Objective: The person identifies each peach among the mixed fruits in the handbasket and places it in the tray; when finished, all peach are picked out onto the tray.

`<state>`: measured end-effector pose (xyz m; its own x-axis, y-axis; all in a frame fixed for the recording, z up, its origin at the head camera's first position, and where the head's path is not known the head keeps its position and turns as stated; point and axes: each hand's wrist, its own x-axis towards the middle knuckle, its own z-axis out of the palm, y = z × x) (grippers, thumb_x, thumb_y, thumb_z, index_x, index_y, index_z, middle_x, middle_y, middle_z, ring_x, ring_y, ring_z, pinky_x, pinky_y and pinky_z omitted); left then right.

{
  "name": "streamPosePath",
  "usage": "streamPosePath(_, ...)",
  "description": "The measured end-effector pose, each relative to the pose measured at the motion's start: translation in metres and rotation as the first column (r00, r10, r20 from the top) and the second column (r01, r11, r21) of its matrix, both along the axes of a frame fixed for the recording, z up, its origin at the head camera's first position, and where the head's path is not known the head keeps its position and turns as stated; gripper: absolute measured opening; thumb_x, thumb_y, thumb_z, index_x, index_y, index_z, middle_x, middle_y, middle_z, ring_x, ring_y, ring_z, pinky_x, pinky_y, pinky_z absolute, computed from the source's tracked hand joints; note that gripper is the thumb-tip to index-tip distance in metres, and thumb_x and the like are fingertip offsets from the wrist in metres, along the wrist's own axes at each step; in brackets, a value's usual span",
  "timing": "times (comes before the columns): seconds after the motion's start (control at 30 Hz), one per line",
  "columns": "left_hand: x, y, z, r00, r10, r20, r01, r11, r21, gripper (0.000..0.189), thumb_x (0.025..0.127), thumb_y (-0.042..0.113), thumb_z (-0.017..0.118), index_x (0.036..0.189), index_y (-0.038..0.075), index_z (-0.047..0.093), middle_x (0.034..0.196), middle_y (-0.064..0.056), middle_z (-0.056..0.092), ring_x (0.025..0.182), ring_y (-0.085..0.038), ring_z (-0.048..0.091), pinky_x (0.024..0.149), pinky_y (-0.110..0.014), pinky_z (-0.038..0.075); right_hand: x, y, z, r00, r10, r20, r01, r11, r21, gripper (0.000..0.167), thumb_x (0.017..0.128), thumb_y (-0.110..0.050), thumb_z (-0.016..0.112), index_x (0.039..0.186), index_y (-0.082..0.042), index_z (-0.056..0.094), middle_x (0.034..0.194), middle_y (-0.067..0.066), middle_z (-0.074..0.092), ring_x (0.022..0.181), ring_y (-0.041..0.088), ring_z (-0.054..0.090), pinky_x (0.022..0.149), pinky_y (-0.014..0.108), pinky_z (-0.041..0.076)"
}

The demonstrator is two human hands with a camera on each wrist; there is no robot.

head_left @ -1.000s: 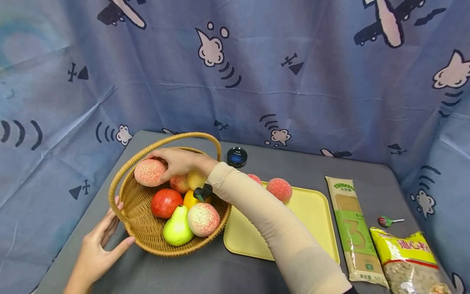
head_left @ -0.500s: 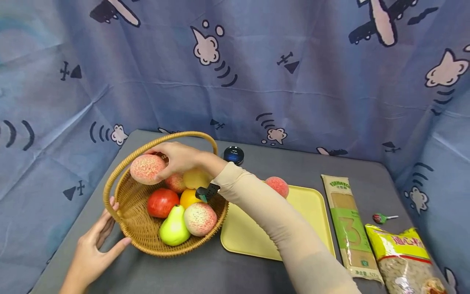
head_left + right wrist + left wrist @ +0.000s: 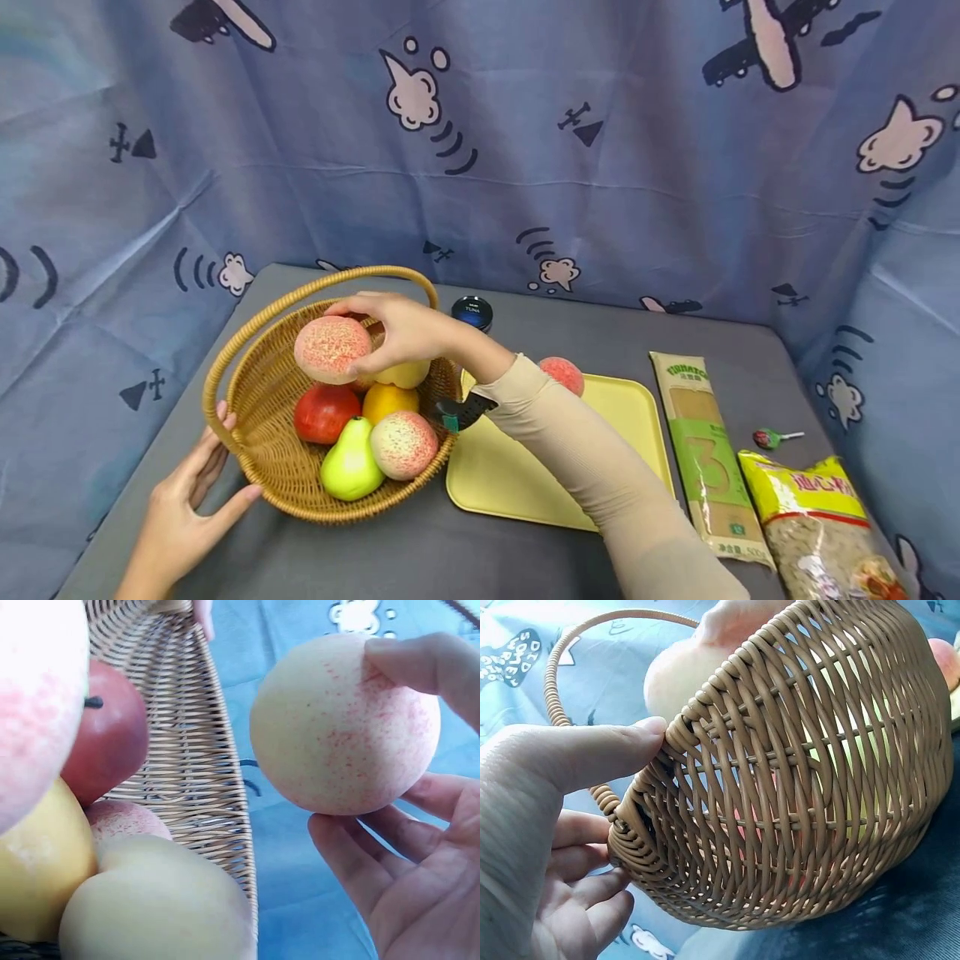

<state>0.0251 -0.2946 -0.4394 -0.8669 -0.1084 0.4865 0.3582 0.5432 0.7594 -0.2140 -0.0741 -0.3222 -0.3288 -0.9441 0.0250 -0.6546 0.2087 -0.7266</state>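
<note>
My right hand (image 3: pixel 408 333) holds a pink-speckled peach (image 3: pixel 332 350) between thumb and fingers, above the left part of a wicker basket (image 3: pixel 262 442). In the right wrist view this peach (image 3: pixel 341 727) appears over the basket's rim. My left hand (image 3: pixel 180 508) grips the basket's left end, thumb on the rim and fingers near the handle base. Inside lie a red apple (image 3: pixel 327 414), a green pear (image 3: pixel 351 462), another peach (image 3: pixel 405 446), an orange-yellow fruit (image 3: pixel 390 402) and a pale yellow fruit (image 3: pixel 405 374). One more peach (image 3: pixel 124 820) is mostly hidden beneath the held one.
Right of the basket lies a yellow tray (image 3: pixel 626 442) with a peach (image 3: pixel 562 375) at its far edge, partly behind my sleeve. Further right are a noodle packet (image 3: pixel 708 458), a lollipop (image 3: pixel 767 438) and a pasta bag (image 3: pixel 828 533). A tuna can (image 3: pixel 472 312) stands behind the basket.
My right hand has moved right with the peach, from the basket's far left side toward its middle. The left hand keeps its place at the basket. The whole view has shifted slightly.
</note>
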Motion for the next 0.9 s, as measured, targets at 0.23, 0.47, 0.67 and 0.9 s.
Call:
streamPosePath(0.23,0.002,0.000,-0.002,1.000,-0.006,0.003,0.006,1.000,0.000,0.093,0.058,-0.025,0.074,0.141,-0.009,0.036,0.150,-0.025,0.031,0.137,-0.006,0.036,0.106,-0.010,0.037,0.012,0.040,0.003,0.998,-0.008,0.069,0.017,0.991,-0.134,0.067,0.076,-0.022,0.078,0.136,-0.010,0.050,0.126,0.004,0.055,0.110,0.010,0.053,0.097,0.026,0.052)
streamPosePath(0.47,0.001,0.000,-0.004,1.000,-0.009,-0.008,0.009,1.000,0.008,0.094,0.057,-0.026,0.075,0.142,-0.008,0.036,0.151,-0.022,0.030,0.137,-0.006,0.036,0.105,-0.009,0.037,0.019,0.090,0.003,0.989,-0.099,0.106,0.122,0.964,-0.237,0.067,0.074,-0.014,0.080,0.135,-0.010,0.052,0.130,0.004,0.052,0.111,0.013,0.053,0.095,0.030,0.055)
streamPosePath(0.67,0.001,0.002,-0.001,1.000,-0.011,0.002,0.011,1.000,0.009,0.091,0.060,-0.026,0.073,0.141,-0.008,0.036,0.151,-0.024,0.028,0.138,-0.006,0.035,0.105,-0.010,0.037,0.022,0.142,-0.003,0.964,-0.221,0.147,0.257,0.913,-0.317,0.068,0.074,-0.009,0.079,0.136,-0.009,0.050,0.132,0.006,0.051,0.117,0.016,0.051,0.100,0.029,0.052)
streamPosePath(0.9,0.001,0.002,0.000,1.000,-0.012,0.007,0.012,1.000,0.011,0.093,0.059,-0.027,0.073,0.141,-0.008,0.037,0.152,-0.023,0.028,0.138,-0.006,0.034,0.105,-0.009,0.037,0.032,0.204,-0.024,0.904,-0.382,0.193,0.428,0.819,-0.383,0.069,0.074,0.007,0.074,0.136,0.003,0.046,0.130,0.003,0.051,0.111,0.011,0.055,0.094,0.018,0.052)
